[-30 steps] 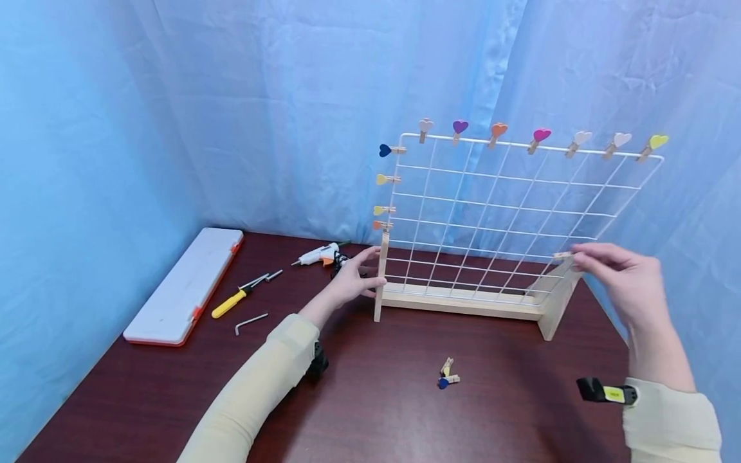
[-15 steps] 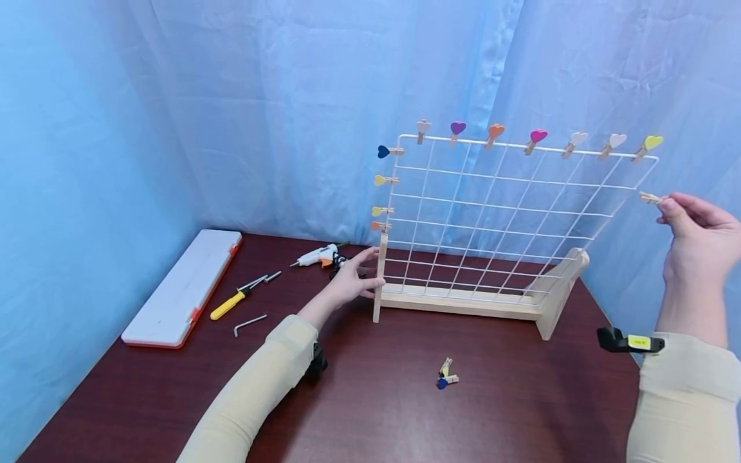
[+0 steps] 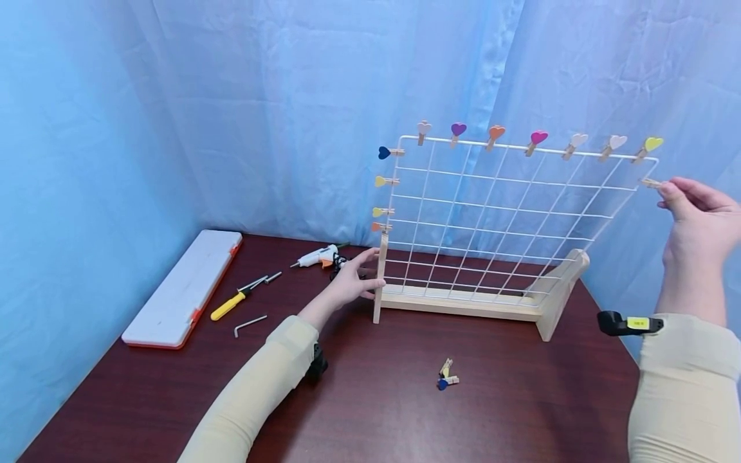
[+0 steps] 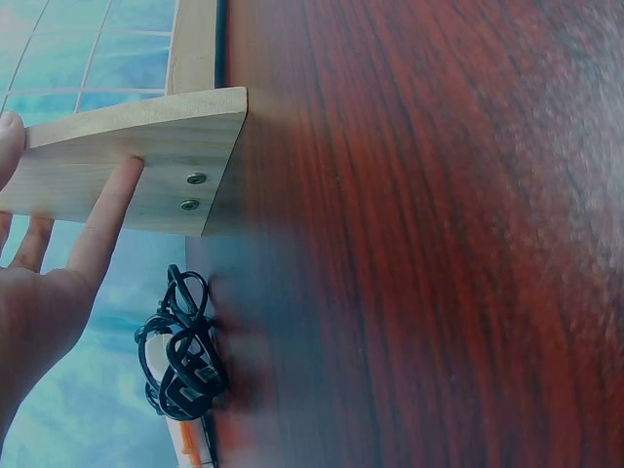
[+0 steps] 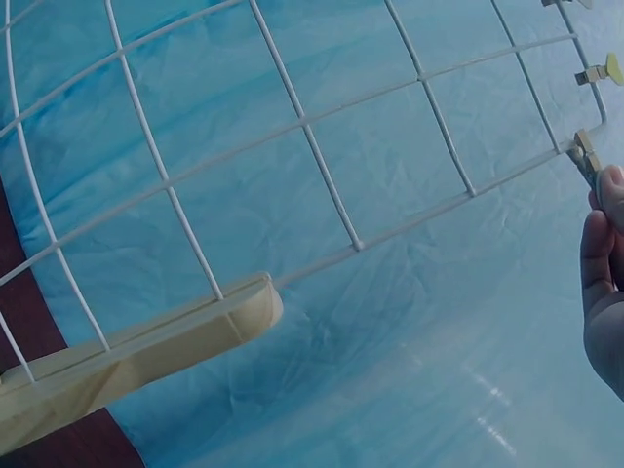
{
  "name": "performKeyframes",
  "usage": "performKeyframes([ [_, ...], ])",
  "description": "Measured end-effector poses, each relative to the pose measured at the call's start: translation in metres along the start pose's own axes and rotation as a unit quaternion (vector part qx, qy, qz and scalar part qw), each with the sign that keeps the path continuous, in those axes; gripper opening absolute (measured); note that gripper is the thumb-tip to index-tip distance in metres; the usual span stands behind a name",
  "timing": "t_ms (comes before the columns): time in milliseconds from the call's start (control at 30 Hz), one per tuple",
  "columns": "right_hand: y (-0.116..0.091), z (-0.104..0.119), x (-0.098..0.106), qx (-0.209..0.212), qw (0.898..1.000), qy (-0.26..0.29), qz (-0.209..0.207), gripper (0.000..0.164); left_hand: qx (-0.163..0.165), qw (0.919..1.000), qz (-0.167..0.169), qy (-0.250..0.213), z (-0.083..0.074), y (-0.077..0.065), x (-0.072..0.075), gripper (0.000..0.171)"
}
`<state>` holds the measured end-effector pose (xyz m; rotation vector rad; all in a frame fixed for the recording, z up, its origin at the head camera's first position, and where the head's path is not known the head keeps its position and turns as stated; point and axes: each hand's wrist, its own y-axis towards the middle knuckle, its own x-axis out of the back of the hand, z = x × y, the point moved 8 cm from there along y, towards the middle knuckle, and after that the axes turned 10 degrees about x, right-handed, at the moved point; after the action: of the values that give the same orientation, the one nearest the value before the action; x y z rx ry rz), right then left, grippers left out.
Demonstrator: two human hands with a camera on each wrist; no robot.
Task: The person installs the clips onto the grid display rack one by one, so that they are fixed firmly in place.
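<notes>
In the head view my right hand [image 3: 697, 215] pinches a small wooden clothespin [image 3: 651, 183] at the right edge of the white wire grid [image 3: 492, 206], below the top corner. The right wrist view shows this clothespin [image 5: 585, 156] at the frame wire; whether it is clamped on, I cannot tell. My left hand [image 3: 347, 283] holds the stand's left wooden side panel [image 3: 380, 276], thumb at its front edge. One straight finger [image 4: 112, 210] presses the panel's outer face beside two screws [image 4: 193, 191]. Several heart clothespins line the grid's top and left edges, including a yellow one [image 3: 654, 145].
Two loose heart clothespins [image 3: 447, 374] lie on the dark table [image 3: 370, 411] before the stand. To the left are a white case [image 3: 182, 289], a yellow-handled screwdriver [image 3: 228, 307], a hex key [image 3: 250, 325] and a glue gun [image 3: 317, 256] with a bundled black cord [image 4: 183, 356].
My right hand has moved up and right with the clothespin, from beside the stand's right side panel to the grid's upper right edge. The left hand keeps its place.
</notes>
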<state>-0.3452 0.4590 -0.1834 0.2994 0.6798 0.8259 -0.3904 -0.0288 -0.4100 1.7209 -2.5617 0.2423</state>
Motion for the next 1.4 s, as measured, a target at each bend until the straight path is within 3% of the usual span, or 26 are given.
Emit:
performKeyframes([
  [167,-0.002,-0.006,-0.003,-0.009,1.000,0.011,0.003,0.041,0.010,0.9997,0.023,-0.003,-0.013,-0.010,-0.003,0.071],
  [267,-0.003,-0.009,-0.002,-0.005,1.000,0.024,0.001,0.043,0.009,0.9997,0.023,-0.007,-0.007,-0.005,-0.002,0.071],
  [467,-0.009,0.001,0.000,0.053,0.998,0.033,0.015,0.046,0.001,1.0000,0.007,-0.004,0.005,0.005,-0.002,0.069],
  [633,-0.030,0.009,0.003,0.108,0.994,0.016,0.030,0.042,-0.003,1.0000,-0.002,0.005,0.006,0.005,-0.002,0.068],
  [700,-0.043,0.007,-0.003,0.118,0.991,0.026,0.063,0.039,-0.003,1.0000,0.003,0.001,0.004,0.004,-0.002,0.068],
  [800,-0.069,-0.002,-0.020,0.114,0.980,0.056,0.154,0.035,-0.001,0.9998,0.017,-0.007,-0.001,0.000,-0.003,0.070],
  [867,-0.091,-0.011,-0.033,0.101,0.970,0.018,0.223,0.033,0.004,0.9997,0.024,-0.008,-0.005,-0.003,-0.004,0.070],
  [933,-0.114,-0.021,-0.046,0.095,0.951,-0.053,0.289,0.033,0.006,0.9996,0.026,-0.007,-0.009,-0.007,-0.004,0.070],
  [1000,-0.139,-0.031,-0.058,0.104,0.920,-0.139,0.352,0.033,0.007,0.9997,0.025,-0.005,-0.013,-0.010,-0.004,0.070],
  [1067,-0.162,-0.043,-0.068,0.116,0.881,-0.205,0.410,0.033,0.006,0.9997,0.023,-0.004,-0.014,-0.011,-0.004,0.070],
  [1167,-0.198,-0.068,-0.078,0.126,0.828,-0.230,0.496,0.031,0.005,0.9998,0.020,-0.004,-0.014,-0.012,-0.003,0.070],
  [1400,-0.277,-0.137,-0.079,0.100,0.694,-0.199,0.684,0.029,0.007,0.9997,0.023,-0.009,-0.012,-0.010,-0.002,0.070],
])
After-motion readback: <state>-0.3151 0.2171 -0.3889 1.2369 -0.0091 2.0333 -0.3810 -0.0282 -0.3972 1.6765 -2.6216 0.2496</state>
